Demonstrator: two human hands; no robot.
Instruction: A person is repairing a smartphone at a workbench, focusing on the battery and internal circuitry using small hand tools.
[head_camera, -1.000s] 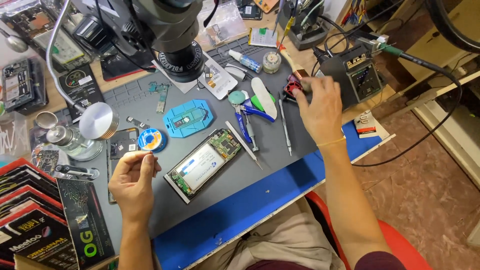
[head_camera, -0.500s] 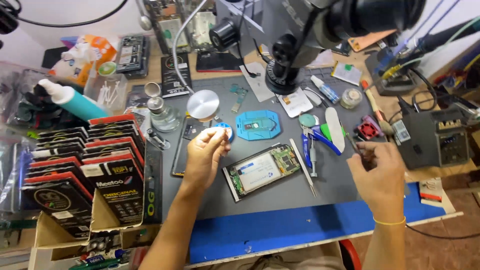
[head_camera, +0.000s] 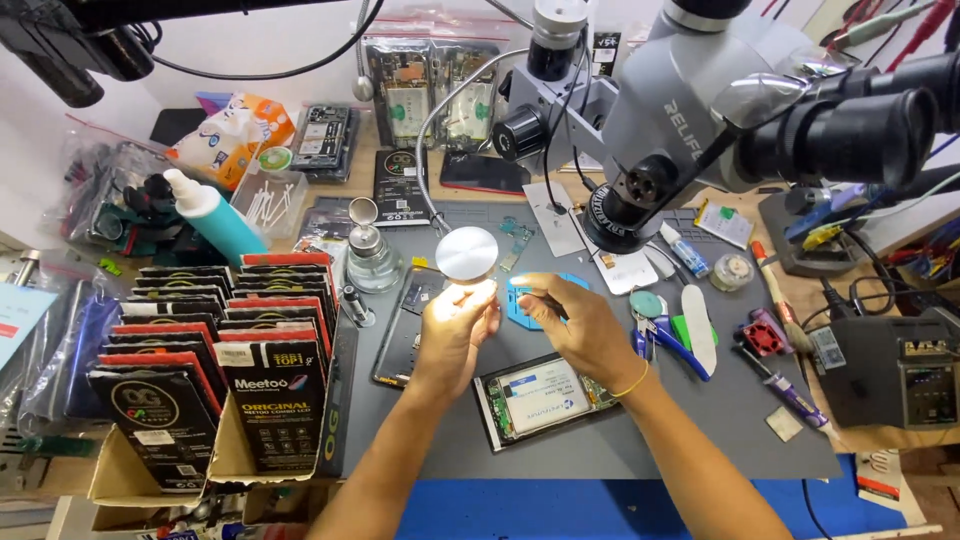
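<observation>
Phone (head_camera: 545, 398), opened with its insides showing, is lying on the grey mat (head_camera: 720, 420) below our hands while our left hand (head_camera: 455, 325) and right hand (head_camera: 575, 322) are pinching something too small to identify under the lamp (head_camera: 466, 253), so reassembly is remaining.

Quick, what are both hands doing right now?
Left hand: fingers curled under the round lamp; holding anything cannot be told.
Right hand: fingertips pinched together; what they pinch cannot be told.

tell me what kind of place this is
Most likely a phone repair bench. A stereo microscope hangs over a grey work mat, an opened phone lies below both hands, and a soldering station sits at the right.
</observation>
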